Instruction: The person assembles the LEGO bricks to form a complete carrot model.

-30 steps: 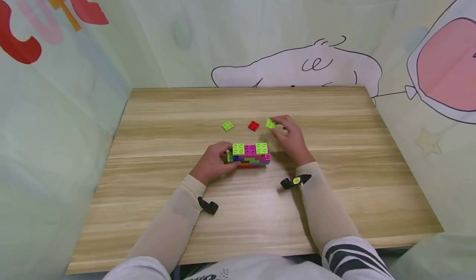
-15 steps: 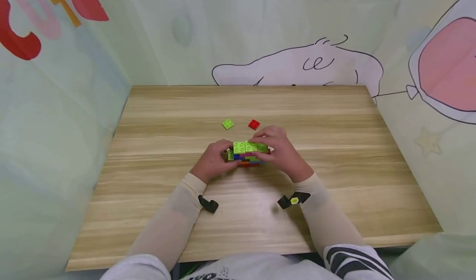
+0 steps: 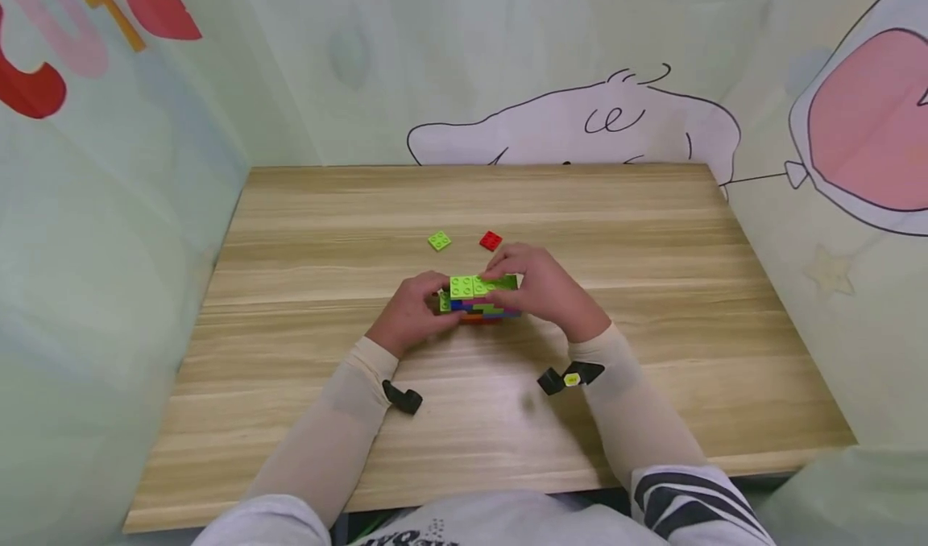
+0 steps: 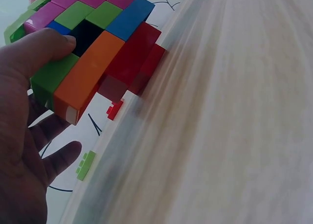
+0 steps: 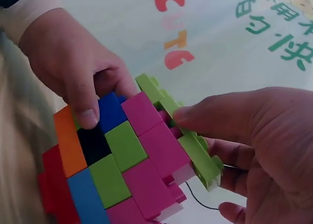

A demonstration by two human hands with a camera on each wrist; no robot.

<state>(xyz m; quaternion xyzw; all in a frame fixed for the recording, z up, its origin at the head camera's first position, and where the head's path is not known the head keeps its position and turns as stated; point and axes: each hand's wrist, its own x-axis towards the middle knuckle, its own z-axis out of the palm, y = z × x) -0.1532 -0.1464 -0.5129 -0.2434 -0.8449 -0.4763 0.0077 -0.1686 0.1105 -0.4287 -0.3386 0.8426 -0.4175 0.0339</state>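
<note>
A many-coloured block of toy building bricks [image 5: 127, 148], with pink, lime, blue, orange and red pieces, stands in the middle of the table. My left hand [image 3: 409, 316] grips its left end, thumb on the front face near a dark brick [image 5: 94, 145]. From the right, my right hand [image 3: 554, 290] pinches a thin lime-green brick [image 5: 169, 106] on top of the block, between two other lime pieces. In the right wrist view the thumb covers part of this brick, and pink studs show in a gap beneath it.
Behind the block lie a loose lime-green brick [image 3: 438, 241] and a red brick [image 3: 490, 241], both flat and studded. The wooden table [image 3: 326, 232] meets printed cloth walls at its back and left.
My right hand has brought the lime-green brick from behind and right of the block onto its top, between the two lime pieces. My left hand has kept its grip.
</note>
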